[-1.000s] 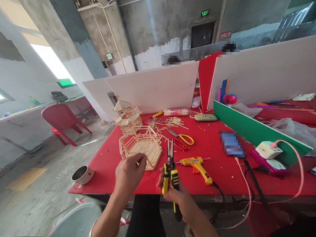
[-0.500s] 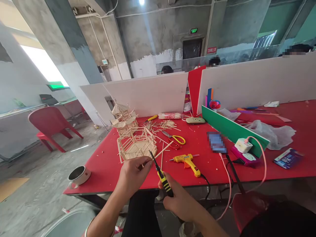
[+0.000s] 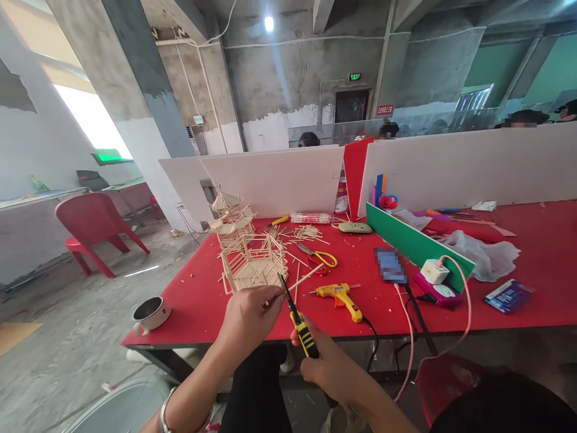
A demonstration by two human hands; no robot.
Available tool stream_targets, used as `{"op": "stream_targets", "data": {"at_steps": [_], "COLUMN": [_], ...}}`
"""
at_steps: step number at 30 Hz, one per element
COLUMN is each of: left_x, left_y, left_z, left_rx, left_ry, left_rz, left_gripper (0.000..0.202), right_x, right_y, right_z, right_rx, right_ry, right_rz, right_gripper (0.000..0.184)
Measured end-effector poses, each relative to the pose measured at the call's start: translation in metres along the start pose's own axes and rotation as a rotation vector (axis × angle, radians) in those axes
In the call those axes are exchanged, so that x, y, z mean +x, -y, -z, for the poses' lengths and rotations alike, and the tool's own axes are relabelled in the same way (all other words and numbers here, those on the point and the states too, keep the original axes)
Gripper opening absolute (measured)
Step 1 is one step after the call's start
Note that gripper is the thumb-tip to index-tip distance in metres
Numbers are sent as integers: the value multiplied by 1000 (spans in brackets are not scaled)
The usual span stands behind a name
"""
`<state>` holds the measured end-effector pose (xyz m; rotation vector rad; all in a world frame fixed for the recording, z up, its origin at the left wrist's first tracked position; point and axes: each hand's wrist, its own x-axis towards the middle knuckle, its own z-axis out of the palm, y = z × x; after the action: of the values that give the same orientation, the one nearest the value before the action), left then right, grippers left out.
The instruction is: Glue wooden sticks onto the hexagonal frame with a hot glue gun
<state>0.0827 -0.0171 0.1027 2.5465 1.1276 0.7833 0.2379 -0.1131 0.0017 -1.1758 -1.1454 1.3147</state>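
Observation:
My left hand (image 3: 256, 313) is pinched closed on a thin wooden stick (image 3: 306, 276), which sticks out to the right over the table's near part. In my right hand (image 3: 327, 364) are pliers (image 3: 304, 334) with black-and-yellow grips and slim dark jaws. The jaws point up and away, crossing the stick beside my left fingertips; whether they touch it I cannot tell. Just beyond my left hand stands an open-topped frame of sticks (image 3: 255, 270), its lower edge partly hidden by the hand. Behind it rises a tiered stick pagoda (image 3: 229, 219).
A yellow glue gun (image 3: 338, 297) lies right of my hands, scissors (image 3: 322, 255) behind it. Loose sticks (image 3: 309, 232) are strewn about. A mug (image 3: 151, 314) stands at the left edge. To the right are a phone (image 3: 390, 266), a power strip (image 3: 439, 291) and a green board (image 3: 415, 243).
The camera view has tilted up and shifted slightly. Both hands keep their holds on the stick and the pliers, with little movement between them.

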Motion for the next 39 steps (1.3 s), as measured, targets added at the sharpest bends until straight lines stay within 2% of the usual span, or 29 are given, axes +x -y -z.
{"op": "stream_targets", "data": {"at_steps": [3,6,9,14,17,20,23,26,34,36,39], "left_x": [0,0,2,3,6,11,15,16,10,10,11], "left_y": [1,3,3,1,2,5,10,12,16,18,23], "left_z": [1,4,5,2,0,-2,-2,-2,-11,-13,-13], "left_rx": [27,44,25,-32,-119,-263,-376,-409,-422,-424,-445], "left_ry": [6,30,50,74,92,155,228,251,228,237,258], "left_rz": [-46,-95,-119,-76,-82,-47,2,25,69,80,103], "left_gripper": [26,26,26,21,25,29,33,34,35,34,32], "right_x": [-2,-2,-2,-1,-2,-3,-3,-3,3,3,2], "right_y": [4,7,5,-4,-5,4,16,19,8,10,14], "right_z": [-1,-3,-6,-8,-5,-1,2,3,7,6,5], "right_rx": [-47,-61,-14,-37,-39,-41,-134,-209,-290,-273,-162], "right_ry": [15,10,-14,-76,-55,-69,-105,-91,-80,-86,-46], "right_rz": [-45,-85,-58,-50,-61,-18,68,115,93,71,-28], "right_gripper": [59,63,63,67,66,69,75,66,47,49,62]}}
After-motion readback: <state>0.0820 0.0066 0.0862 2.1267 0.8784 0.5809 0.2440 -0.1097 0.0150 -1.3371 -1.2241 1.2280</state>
